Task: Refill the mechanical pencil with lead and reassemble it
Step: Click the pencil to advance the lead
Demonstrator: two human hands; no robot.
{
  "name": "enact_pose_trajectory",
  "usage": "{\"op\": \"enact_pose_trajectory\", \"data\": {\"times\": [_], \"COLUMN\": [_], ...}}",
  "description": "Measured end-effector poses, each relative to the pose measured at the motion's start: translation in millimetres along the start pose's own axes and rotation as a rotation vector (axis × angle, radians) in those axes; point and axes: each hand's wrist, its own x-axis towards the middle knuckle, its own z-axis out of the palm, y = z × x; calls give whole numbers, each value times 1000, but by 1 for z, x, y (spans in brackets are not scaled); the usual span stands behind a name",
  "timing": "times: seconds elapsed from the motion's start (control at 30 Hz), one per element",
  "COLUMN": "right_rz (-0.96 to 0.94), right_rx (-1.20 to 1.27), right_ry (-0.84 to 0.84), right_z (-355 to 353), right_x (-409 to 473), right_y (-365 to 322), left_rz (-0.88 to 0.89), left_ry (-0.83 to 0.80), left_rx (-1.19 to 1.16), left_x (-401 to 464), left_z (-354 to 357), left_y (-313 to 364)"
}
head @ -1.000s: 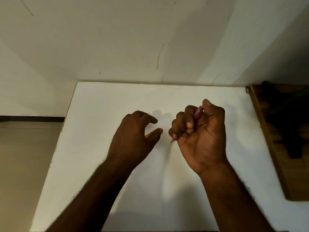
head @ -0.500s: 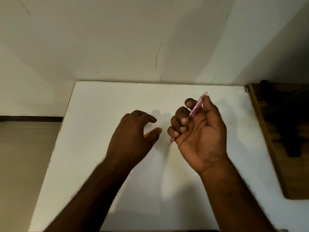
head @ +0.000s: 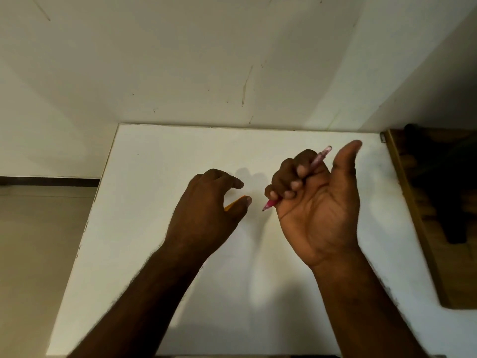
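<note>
A pink mechanical pencil [head: 319, 159] lies across the curled fingers of my right hand [head: 317, 205], palm turned up, thumb stretched away from it. Its tip sticks out below my little finger, pointing down-left; its top end pokes out past my index finger. My left hand [head: 206, 215] hovers palm-down over the white table [head: 154, 177], with a small orange lead case [head: 233, 202] pinched between thumb and fingers. Most of the case is hidden under the hand. The two hands are a short gap apart.
The white table meets a pale wall [head: 232, 60] at the back. A wooden shelf unit [head: 423, 228] with a dark object on it borders the table's right edge. Floor [head: 31, 254] lies beyond the left edge.
My right hand has opened from a fist: the thumb lifted off the pencil and swung out to the right, exposing the pencil's top end. My left hand stayed in place with the orange case.
</note>
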Motion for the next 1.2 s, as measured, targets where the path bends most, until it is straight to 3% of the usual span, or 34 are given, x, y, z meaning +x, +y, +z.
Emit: {"op": "enact_pose_trajectory", "data": {"times": [0.4, 0.67, 1.2], "right_rz": [-15, 16, 93], "right_rx": [-164, -137, 226], "right_ry": [11, 11, 35], "right_z": [1, 0, -14], "right_x": [0, 1, 0], "right_y": [4, 6, -2], "left_rz": [3, 3, -3], "left_ry": [-1, -8, -8], "left_rx": [-2, -5, -14], "left_x": [-1, -1, -1], "left_z": [-1, -1, -1], "left_y": [1, 2, 1]}}
